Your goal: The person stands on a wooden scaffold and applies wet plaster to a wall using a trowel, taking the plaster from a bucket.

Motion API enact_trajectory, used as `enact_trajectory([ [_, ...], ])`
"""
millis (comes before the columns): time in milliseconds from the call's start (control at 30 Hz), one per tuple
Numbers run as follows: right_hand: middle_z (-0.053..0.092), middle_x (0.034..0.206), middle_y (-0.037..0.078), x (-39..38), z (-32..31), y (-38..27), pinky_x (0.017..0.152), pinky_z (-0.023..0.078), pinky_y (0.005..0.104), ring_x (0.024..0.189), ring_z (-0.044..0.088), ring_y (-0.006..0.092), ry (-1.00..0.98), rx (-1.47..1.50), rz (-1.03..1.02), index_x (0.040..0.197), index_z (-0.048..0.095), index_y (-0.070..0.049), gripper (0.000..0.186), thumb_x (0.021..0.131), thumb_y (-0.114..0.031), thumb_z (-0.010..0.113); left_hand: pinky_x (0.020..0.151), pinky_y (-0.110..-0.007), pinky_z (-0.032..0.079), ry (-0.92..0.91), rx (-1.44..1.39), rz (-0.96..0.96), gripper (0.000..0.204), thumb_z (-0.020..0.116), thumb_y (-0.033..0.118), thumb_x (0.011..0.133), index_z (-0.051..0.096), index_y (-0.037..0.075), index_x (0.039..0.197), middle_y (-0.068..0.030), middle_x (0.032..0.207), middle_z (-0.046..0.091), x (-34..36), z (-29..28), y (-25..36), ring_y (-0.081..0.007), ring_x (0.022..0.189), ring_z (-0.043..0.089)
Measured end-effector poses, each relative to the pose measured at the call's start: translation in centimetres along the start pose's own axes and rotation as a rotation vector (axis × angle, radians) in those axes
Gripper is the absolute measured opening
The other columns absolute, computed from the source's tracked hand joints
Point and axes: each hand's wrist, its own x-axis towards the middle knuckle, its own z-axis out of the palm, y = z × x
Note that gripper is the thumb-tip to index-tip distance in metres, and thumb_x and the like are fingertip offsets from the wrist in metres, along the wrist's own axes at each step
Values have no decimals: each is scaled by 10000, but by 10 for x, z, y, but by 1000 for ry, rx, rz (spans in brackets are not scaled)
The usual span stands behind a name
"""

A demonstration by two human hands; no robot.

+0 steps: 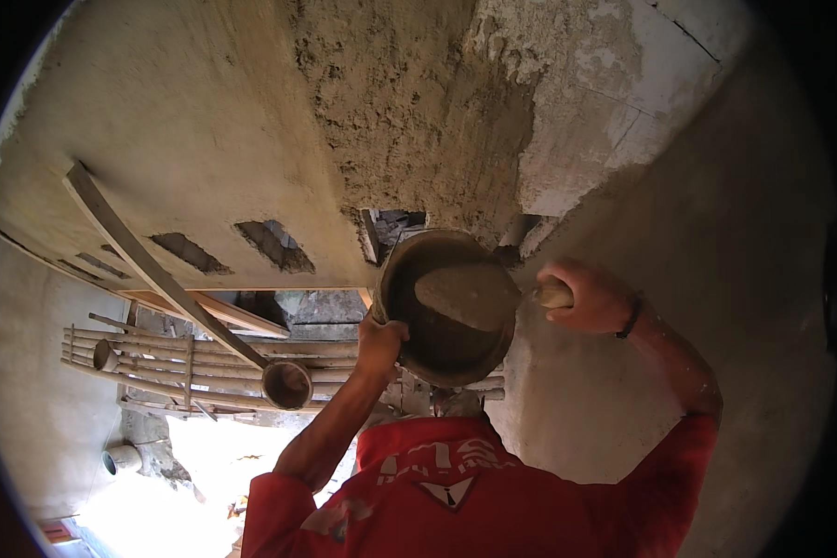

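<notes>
My left hand [381, 344] is closed on the near left rim of a dark round bucket [437, 358], which is tilted so its inside shows. In my right hand [586, 296] is the wooden handle of a trowel, fingers wrapped round it. The trowel's blade [470, 298] lies across the bucket's mouth, coated in grey-brown mortar. How much mortar is inside the bucket I cannot tell. Just beyond the bucket rises a wall with a strip of rough, wet-looking plaster [409, 112]. Smoother plaster [205, 121] lies left of that strip, and a whitish patch [679, 65] to its right.
A bamboo pole platform [232, 367] stretches below and to the left. On it stand a second bucket [288, 384] and a smaller container [104, 355]. A long wooden plank [158, 260] leans against the wall near several rectangular openings [274, 246]. A plain side wall [697, 307] stands at right.
</notes>
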Motion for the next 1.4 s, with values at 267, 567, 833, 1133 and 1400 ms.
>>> enact_trajectory([
  [267,684,961,115,30,-137,-18,731,514,334,844,667,220,-185,125,-27,1098,651,1,418,752,-200,772,637,-270,470,80,13,90,337,535,-42,692,621,-31,1017,-52,830,618,-14,7,21,-139,735,564],
  [567,647,943,63,87,-253,10,714,500,295,804,588,137,514,-217,86,1231,597,17,466,862,-242,713,627,-280,476,104,-65,54,378,535,-44,675,619,-49,1043,-56,849,627,-9,32,17,-152,723,572],
  [833,641,930,142,46,-93,36,727,526,378,835,640,287,20,-415,-141,1121,631,-40,333,800,-120,673,613,-279,459,75,-25,26,417,532,-39,682,597,-53,1094,-53,839,611,0,43,17,-140,706,551],
  [1133,678,890,173,26,68,63,758,543,455,849,662,369,-261,-367,3,1116,649,-96,339,786,-174,670,648,-283,470,24,-34,50,440,534,-44,678,590,-57,1114,-62,878,615,-4,52,38,-150,743,559],
  [1400,693,928,169,18,35,55,785,537,466,863,669,370,-138,-124,-34,1114,673,-101,371,764,-223,690,654,-294,484,82,-21,61,352,546,-28,688,614,-39,1033,-76,849,629,-4,35,34,-174,727,582],
])
